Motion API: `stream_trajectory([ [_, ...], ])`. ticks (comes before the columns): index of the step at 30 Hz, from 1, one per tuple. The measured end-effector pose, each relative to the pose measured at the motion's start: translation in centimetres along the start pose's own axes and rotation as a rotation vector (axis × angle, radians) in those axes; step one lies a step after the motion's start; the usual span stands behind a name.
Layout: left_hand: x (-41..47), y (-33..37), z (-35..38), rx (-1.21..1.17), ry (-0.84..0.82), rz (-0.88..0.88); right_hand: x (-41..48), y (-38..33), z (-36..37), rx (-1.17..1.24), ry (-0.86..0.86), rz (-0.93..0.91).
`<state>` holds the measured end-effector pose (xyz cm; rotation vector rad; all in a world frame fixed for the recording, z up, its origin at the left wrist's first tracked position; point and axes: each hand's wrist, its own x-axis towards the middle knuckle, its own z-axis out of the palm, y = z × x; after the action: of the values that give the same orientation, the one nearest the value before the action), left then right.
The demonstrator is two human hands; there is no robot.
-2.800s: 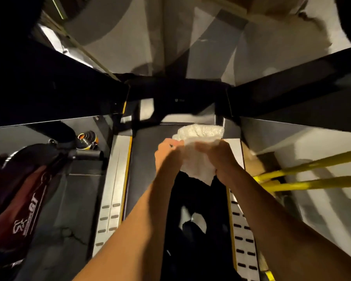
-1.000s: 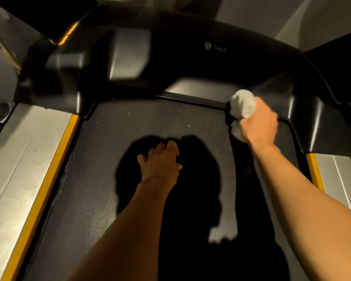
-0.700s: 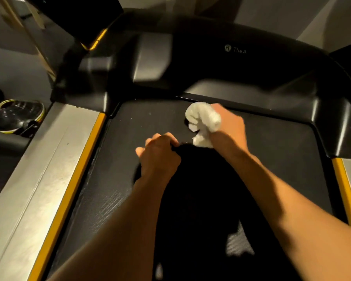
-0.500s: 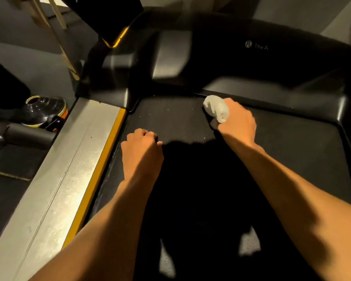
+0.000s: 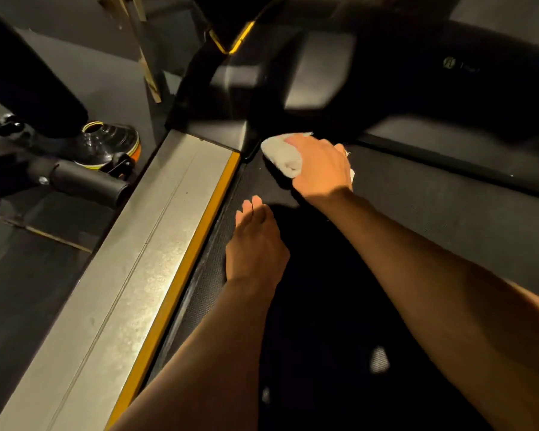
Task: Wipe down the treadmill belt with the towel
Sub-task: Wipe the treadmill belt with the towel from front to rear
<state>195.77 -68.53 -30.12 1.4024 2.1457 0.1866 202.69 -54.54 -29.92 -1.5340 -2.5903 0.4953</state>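
The black textured treadmill belt (image 5: 433, 219) fills the middle and right of the head view. A bunched white towel (image 5: 282, 155) is pressed onto the belt's far left corner, close to the motor cover. My right hand (image 5: 319, 169) grips the towel from above, hiding most of it. My left hand (image 5: 255, 244) rests flat on the belt near its left edge, fingers together and pointing forward, holding nothing. A dark shadow covers the belt between my forearms.
A silver side rail (image 5: 137, 275) with a yellow strip (image 5: 184, 265) borders the belt on the left. The black motor cover (image 5: 386, 88) rises at the belt's far end. Left of the rail, on the dark floor, stands other gym equipment with a shiny black weight (image 5: 109, 144).
My right hand has swept the towel leftward across the front of the belt, from the right side to the left corner. My left hand has shifted left and flattened near the belt's edge.
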Motion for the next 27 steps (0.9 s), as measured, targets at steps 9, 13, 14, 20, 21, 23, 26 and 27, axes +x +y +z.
stream_trajectory([
  [9,0.7,-1.7,0.8,-0.033,0.031,0.046,2.2,1.8,-2.2,0.167,0.091,0.029],
  [13,1.5,-2.0,0.4,-0.082,-0.005,0.030,2.3,0.4,0.1,0.007,0.001,0.070],
  [14,1.7,-2.0,0.2,-0.096,-0.011,0.028,2.1,0.1,0.0,-0.039,0.026,0.069],
  [20,-0.9,-3.4,-1.7,-0.336,0.243,-0.018,-0.1,-1.5,-1.9,-0.113,-0.144,-0.143],
  [21,-1.8,-3.8,-1.7,-0.302,0.290,0.010,0.5,-1.2,-2.2,-0.068,-0.081,-0.092],
  [23,-2.7,-4.4,-1.3,-0.293,0.335,0.072,2.3,-0.5,-2.5,-0.039,0.015,0.009],
  [26,-2.3,-4.3,-1.5,-0.175,0.295,0.052,2.5,-1.8,-1.3,-0.104,-0.017,-0.078],
  [27,-2.2,-4.2,-1.6,-0.126,0.255,0.035,1.8,-2.3,-0.8,-0.111,-0.054,-0.135],
])
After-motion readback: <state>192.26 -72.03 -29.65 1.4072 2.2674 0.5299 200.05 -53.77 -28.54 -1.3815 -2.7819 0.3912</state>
